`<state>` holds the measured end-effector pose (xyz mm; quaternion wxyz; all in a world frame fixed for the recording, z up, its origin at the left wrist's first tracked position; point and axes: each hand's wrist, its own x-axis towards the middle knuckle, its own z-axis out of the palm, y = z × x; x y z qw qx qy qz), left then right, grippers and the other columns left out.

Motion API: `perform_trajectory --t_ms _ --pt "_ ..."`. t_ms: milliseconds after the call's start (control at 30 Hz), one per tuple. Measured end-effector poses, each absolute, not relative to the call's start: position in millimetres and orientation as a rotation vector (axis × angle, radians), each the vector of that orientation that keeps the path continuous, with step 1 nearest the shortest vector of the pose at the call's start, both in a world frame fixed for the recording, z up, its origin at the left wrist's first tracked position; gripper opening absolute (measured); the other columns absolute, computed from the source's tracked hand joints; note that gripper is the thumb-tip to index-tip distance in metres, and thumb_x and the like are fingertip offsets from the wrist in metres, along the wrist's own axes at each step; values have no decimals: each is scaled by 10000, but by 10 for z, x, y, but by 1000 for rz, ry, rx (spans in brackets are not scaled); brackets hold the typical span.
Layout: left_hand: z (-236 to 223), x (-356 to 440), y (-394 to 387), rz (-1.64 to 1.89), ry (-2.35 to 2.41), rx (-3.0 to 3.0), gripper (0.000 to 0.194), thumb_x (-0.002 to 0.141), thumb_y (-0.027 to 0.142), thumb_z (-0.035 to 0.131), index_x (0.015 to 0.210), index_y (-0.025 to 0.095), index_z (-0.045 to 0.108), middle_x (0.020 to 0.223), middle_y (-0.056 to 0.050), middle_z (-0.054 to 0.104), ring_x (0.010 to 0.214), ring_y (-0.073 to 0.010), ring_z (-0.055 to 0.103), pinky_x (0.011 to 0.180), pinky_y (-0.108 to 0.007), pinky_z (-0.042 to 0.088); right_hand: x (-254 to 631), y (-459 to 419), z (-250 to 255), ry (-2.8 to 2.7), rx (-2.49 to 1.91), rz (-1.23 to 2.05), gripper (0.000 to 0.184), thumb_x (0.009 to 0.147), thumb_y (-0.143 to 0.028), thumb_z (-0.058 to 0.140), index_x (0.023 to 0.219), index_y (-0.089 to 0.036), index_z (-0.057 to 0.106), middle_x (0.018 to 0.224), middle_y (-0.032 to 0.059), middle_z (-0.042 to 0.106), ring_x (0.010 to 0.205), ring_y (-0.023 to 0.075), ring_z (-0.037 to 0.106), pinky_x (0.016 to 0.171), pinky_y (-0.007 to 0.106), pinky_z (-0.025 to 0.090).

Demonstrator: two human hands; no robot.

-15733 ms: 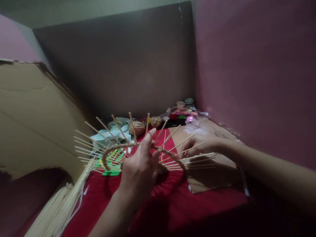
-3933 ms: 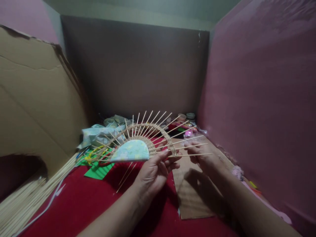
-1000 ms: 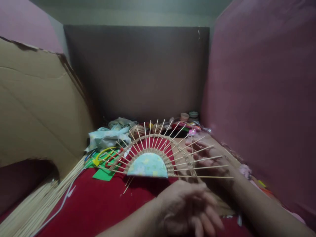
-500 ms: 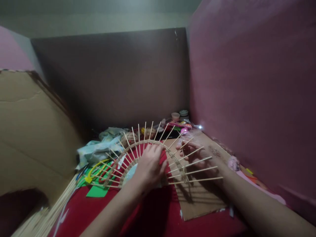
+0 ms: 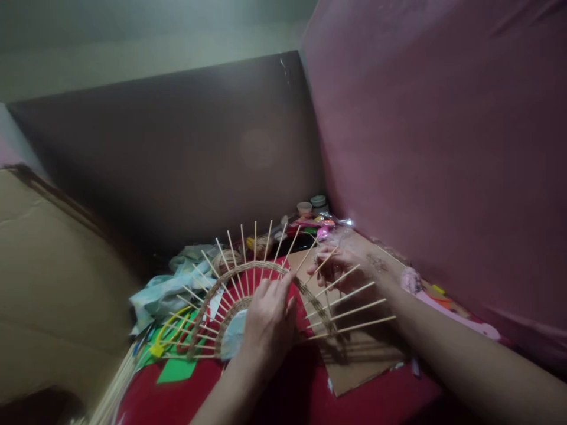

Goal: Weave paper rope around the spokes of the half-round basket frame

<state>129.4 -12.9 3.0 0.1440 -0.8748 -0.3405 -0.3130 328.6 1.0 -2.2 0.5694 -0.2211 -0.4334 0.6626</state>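
Looks like mid-weave on the stick fan (image 5: 234, 307) over the red surface (image 5: 155, 401): left hand (image 5: 270, 321) fingers together at the outer band (image 5: 241, 269), right hand (image 5: 339, 268) fingers curled by the right-side sticks (image 5: 354, 293), pinch unclear; next pass calls for even stick spacing.

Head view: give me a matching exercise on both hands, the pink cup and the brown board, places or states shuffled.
Column one
1. Left hand
2. Right hand
3. Pink cup
4. Brown board

Column two
A. Beside a jar near the far corner
B. Fingers bent, at the right-side sticks of the woven fan
C. Lying flat on the red cloth
D. Hiding part of the light-blue panel

Pairs: 1-D, 2-B, 3-A, 4-C
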Motion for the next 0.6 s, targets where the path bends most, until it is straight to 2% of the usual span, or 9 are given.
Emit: perform_trajectory --t_ms 167,300,467,600 --pt "3 1299 -148 -957 -982 -2589 401 834 150 458 1235 160 467 929 -112 629 829 -243 521 771 -390 424 3309 21 -31 -1009 -507 1574 59 759 -227 579 751 -175 553 658 7 642 490 102 571 469 209 380" --pt "22 1304 -156 -962 -994 -2614 401 836 148 458 1237 158 460 932 -113 630 820 -243 516 763 -388 423 3307 17 -3 -971 -518 1580 67 745 -218 599 743 -156 572 621 -6 620 449 77 532 448 195 376" --pt "21 1313 -146 -949 -969 -2605 392 835 138 456 1228 132 453 925 -123 628 809 -239 509 761 -394 421 3309 34 31 -849 -568 1618 60 698 -160 639 708 -152 580 491 -61 512 401 33 455 399 149 327" --pt "16 1302 -149 -947 -949 -2594 423 833 136 455 1255 164 442 894 -103 624 791 -232 513 745 -384 421 3346 79 27 -778 -600 1664 79 674 -139 655 692 -160 581 489 -50 521 396 40 451 402 158 358"
